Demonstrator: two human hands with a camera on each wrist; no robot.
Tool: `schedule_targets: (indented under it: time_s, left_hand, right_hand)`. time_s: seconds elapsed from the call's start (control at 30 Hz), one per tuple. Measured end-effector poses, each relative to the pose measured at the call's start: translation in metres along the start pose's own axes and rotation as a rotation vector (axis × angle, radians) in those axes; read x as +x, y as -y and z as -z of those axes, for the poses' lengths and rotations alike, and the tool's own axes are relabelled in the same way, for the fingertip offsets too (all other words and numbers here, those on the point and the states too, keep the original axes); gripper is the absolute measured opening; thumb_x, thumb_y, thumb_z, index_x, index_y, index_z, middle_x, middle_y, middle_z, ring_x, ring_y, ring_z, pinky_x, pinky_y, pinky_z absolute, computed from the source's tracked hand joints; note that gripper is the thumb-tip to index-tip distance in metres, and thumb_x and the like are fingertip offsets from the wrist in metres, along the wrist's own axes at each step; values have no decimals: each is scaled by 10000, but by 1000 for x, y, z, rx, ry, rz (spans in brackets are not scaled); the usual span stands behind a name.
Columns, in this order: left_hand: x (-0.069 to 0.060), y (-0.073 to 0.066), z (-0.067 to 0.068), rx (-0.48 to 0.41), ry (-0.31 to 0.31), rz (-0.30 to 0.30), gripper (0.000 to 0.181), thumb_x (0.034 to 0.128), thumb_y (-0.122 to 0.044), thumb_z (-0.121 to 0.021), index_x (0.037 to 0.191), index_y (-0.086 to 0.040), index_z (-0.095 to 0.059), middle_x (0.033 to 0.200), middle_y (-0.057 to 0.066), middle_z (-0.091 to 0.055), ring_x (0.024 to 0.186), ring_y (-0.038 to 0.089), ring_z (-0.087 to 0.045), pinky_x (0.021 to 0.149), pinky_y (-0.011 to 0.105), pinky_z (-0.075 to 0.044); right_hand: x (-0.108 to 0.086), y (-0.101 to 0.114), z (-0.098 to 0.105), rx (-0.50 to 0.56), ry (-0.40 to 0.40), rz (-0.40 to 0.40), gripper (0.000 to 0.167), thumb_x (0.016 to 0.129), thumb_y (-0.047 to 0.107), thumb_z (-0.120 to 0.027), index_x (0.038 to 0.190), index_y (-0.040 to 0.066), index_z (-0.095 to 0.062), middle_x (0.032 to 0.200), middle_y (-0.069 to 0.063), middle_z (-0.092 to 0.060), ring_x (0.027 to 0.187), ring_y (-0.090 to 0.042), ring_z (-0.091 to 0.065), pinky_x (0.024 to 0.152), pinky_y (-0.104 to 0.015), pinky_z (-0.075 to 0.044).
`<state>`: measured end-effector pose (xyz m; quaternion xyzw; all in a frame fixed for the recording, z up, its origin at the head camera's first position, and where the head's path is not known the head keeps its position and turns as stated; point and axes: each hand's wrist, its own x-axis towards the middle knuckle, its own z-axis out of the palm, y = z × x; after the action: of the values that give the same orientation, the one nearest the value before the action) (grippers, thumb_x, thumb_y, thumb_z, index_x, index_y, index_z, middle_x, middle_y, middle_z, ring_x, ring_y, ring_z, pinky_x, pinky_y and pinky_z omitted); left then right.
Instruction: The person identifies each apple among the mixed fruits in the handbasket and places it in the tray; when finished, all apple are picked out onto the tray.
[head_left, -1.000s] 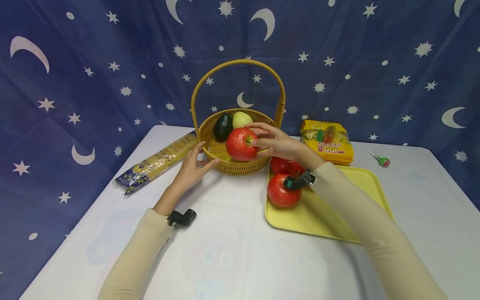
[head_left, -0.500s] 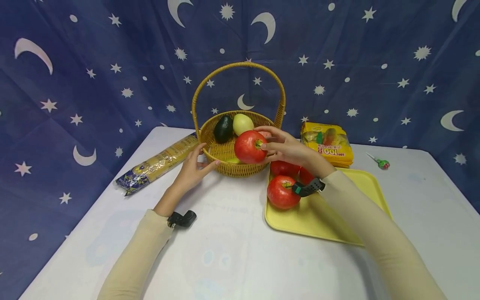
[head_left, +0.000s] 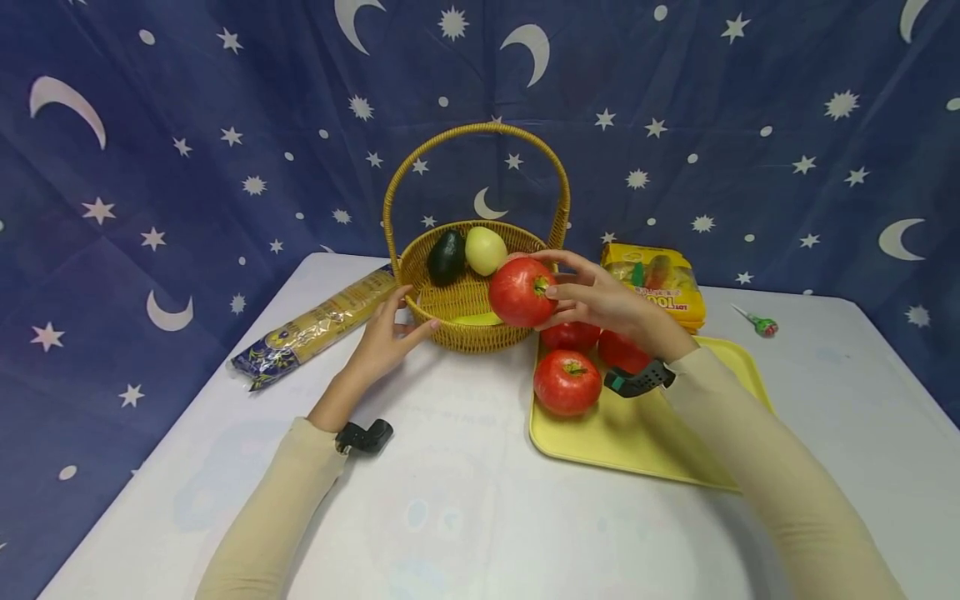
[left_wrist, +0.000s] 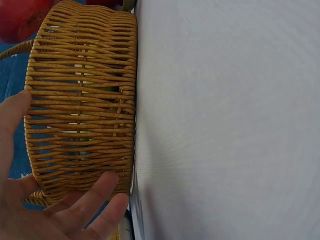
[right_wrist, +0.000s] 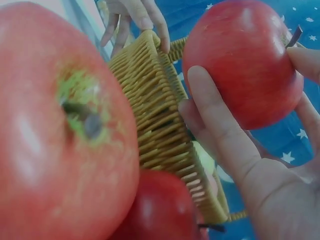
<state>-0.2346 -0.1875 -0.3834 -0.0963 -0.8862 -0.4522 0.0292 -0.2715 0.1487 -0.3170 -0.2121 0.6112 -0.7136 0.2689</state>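
My right hand [head_left: 600, 296] grips a large red apple [head_left: 522, 292], thumb near the stem and fingers round its far side. The apple is in the air over the right front rim of a wicker basket [head_left: 480, 340]. At the basket's left front, my left hand [head_left: 378, 346] touches the rim and outer wall with spread, relaxed fingers, as the left wrist view shows on the weave [left_wrist: 80, 110]. Inside lie a dark avocado [head_left: 447, 258], a pale green round fruit [head_left: 486, 250] and a yellow-green item [head_left: 477, 319], partly hidden. A pinkish fruit behind the held apple is mostly covered.
Right of the basket, a yellow tray [head_left: 615, 454] bears red apples, one at its front left [head_left: 567, 383]. Behind it stands a yellow printed packet [head_left: 663, 292], with a lollipop [head_left: 763, 325] farther right. A long packet [head_left: 322, 325] with blue ends lies left.
My right hand has carried the red apple rightward, from above the basket's middle to its right front edge by the tray. My left hand stays at the rim.
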Motion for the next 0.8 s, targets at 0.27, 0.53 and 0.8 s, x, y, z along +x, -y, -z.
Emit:
schedule_targets:
  time_s: [0.27, 0.53, 0.8]
  left_hand:
    - [-1, 0, 0, 5, 3, 5, 829, 929, -426, -654, 1554, -135, -195, 1458, 265, -318, 1114, 421, -594, 918, 523, -509]
    - [0, 0, 2, -4, 2, -1, 831, 929, -405, -661, 1554, -123, -191, 1457, 271, -313, 1106, 423, -598, 914, 516, -514]
    - [0, 0, -1, -11, 5, -1, 830, 929, -394, -664, 1553, -114, -193, 1454, 283, -315, 1099, 431, -603, 898, 514, -523]
  right_hand:
    - [-8, 1, 6, -36, -16, -31, 508, 972, -9, -519, 1418, 208, -414, 1437, -170, -327, 1088, -305, -628, 842, -493, -555]
    - [-15, 4, 11, 2, -10, 3, 477, 972, -16, -529, 1381, 216, -447, 1364, -135, -387, 1028, -286, -671, 817, -434, -576]
    - [-25, -4, 20, 23, 2, 15, 471, 975, -7, -530, 1377, 226, -454, 1376, -126, -375, 1053, -294, -656, 821, -464, -572]
